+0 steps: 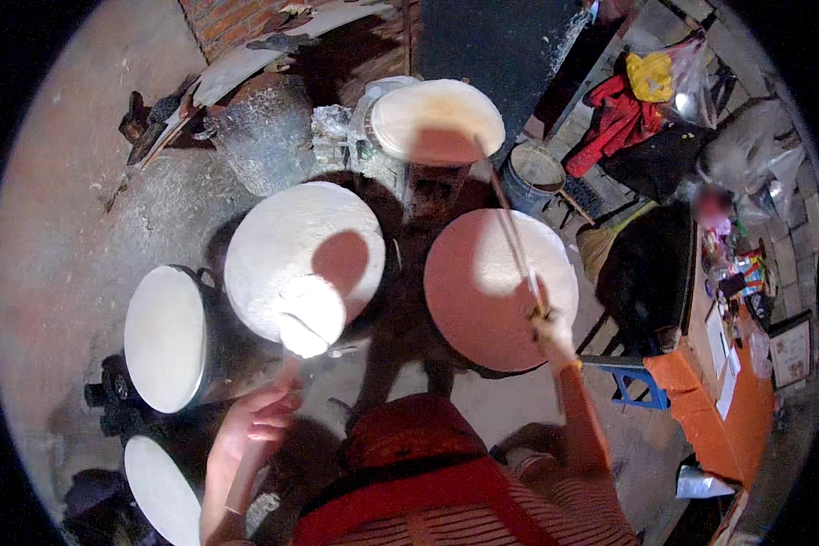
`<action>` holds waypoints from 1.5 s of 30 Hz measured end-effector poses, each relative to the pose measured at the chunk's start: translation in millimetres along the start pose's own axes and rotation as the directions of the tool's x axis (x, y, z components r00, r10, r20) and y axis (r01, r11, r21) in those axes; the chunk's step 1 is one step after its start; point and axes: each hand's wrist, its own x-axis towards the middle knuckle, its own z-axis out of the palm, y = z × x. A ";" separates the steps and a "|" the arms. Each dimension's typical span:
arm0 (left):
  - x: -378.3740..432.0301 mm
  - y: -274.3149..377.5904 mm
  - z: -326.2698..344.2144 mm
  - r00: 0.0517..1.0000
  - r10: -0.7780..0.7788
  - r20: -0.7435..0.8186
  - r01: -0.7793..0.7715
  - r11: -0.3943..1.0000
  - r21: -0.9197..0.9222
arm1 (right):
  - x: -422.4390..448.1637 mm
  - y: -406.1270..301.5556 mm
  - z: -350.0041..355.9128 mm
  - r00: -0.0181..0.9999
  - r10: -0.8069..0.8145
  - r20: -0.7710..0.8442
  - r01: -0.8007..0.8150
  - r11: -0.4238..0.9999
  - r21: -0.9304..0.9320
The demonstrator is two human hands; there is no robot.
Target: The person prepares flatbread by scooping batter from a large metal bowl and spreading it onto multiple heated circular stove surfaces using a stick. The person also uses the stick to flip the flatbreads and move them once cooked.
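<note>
My left hand (266, 416) is closed round the long handle of a ladle-like tool. The tool's round, brightly lit white head (312, 316) lies over the lower edge of the left round white-topped pan or steamer (300, 225). With fingers closed, my right hand (553, 331) grips a long thin stick (512, 235) over the right round white-topped pan or steamer (501, 321), partly in shadow. The stick's blurred far end reaches towards the raised round top (437, 112) at the back. Whether the stick touches any surface, I cannot tell.
Two more round white tops stand at left, one upper (165, 340) and one lower (160, 488). A bucket (536, 174) is behind the right round top. At right are a broom (607, 239), a blue plastic stool (628, 385) and a cluttered table with an orange cover (710, 416).
</note>
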 end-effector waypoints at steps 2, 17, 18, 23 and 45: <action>16.9 -24.6 18.1 1.000 -0.002 -0.021 -0.001 0.985 -0.171 | 61.6 19.0 -38.0 0.951 -0.294 -0.100 0.248 0.912 -0.327; 49.7 -102.8 90.9 0.979 0.176 -0.101 -0.203 0.853 -0.481 | 227.7 8.5 -71.3 0.920 -0.376 0.113 0.341 0.624 -0.703; 49.0 -101.1 90.0 0.973 0.188 -0.130 -0.228 0.846 -0.482 | 215.0 -11.5 -69.7 0.935 -0.344 0.091 0.312 0.668 -0.676; 44.8 -95.5 93.0 0.975 0.204 -0.088 -0.217 0.786 -0.579 | 161.2 -86.0 -86.6 0.882 -0.468 0.054 0.431 0.754 -0.496; 70.6 65.4 70.5 0.906 0.422 -0.027 -0.299 0.684 0.666 | 236.1 -410.3 -101.9 0.250 -0.964 0.085 0.512 0.057 -0.857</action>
